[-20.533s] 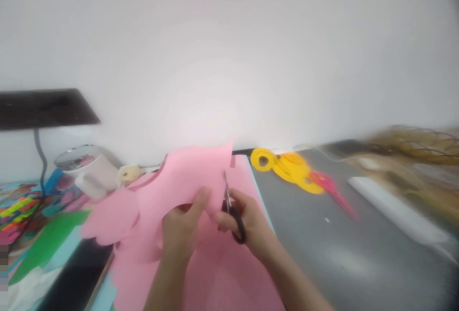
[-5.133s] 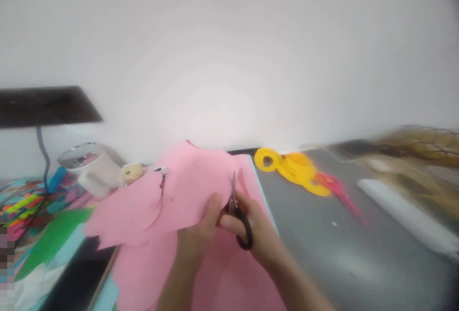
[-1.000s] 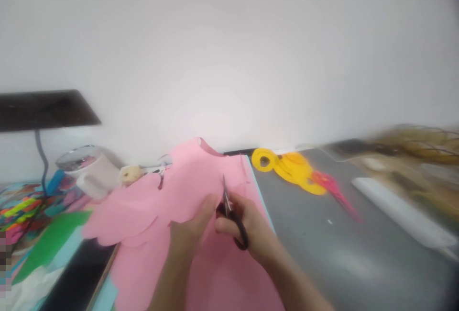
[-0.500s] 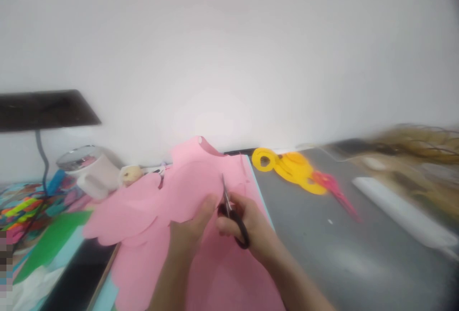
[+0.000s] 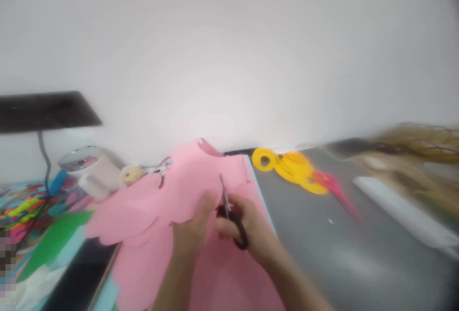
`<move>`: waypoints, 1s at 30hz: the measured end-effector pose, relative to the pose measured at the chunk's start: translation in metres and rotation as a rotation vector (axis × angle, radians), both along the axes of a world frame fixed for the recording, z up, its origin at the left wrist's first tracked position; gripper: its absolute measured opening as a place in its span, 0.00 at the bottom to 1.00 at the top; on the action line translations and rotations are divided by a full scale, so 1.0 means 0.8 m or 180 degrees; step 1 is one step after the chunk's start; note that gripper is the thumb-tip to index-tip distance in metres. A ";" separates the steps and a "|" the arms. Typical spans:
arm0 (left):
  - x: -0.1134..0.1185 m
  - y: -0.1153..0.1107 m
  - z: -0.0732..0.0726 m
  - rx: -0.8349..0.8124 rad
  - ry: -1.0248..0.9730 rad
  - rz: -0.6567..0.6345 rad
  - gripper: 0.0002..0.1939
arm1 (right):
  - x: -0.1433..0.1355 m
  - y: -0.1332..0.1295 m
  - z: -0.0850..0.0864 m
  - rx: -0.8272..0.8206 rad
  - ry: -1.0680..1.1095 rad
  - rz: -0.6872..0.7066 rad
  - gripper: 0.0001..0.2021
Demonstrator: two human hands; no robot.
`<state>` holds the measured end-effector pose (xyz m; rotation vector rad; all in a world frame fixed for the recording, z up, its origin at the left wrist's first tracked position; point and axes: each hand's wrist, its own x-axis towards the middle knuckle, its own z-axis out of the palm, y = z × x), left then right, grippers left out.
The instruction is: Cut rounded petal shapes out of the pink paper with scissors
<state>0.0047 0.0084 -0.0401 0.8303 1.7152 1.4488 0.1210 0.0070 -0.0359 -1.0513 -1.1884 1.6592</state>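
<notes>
Black-handled scissors (image 5: 233, 222) are in my right hand (image 5: 247, 220), fingers through the loops, blades pointing up and away over pink paper. My left hand (image 5: 195, 227) grips the pink paper (image 5: 186, 182) just left of the blades, thumb on top, its other fingers hidden under the paper. Scalloped edges run along the paper's left side, and its far end curls upward. More pink paper (image 5: 236, 272) lies flat beneath both hands.
Yellow paper cutouts (image 5: 296, 167) and pink scissors (image 5: 339, 196) lie on the grey table (image 5: 322, 263) to the right, near a white strip (image 5: 401, 210). At left are a white cup (image 5: 96, 177), green paper (image 5: 53, 239), a black slab (image 5: 82, 277) and colourful scraps (image 5: 25, 205).
The scissor blades look closer together and their tips have shifted slightly left. Both hands stay in nearly the same place on the paper.
</notes>
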 end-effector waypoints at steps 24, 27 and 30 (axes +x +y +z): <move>-0.002 -0.006 0.018 0.0221 0.0050 -0.0213 0.12 | 0.004 0.004 -0.001 0.0082 0.0018 -0.0037 0.16; -0.004 -0.004 0.014 0.0251 0.0052 -0.0201 0.12 | 0.005 0.003 -0.003 0.0094 -0.0010 -0.0045 0.15; -0.008 -0.001 0.008 0.0409 -0.0056 -0.0277 0.12 | 0.005 0.003 -0.004 0.0114 -0.0078 -0.0050 0.14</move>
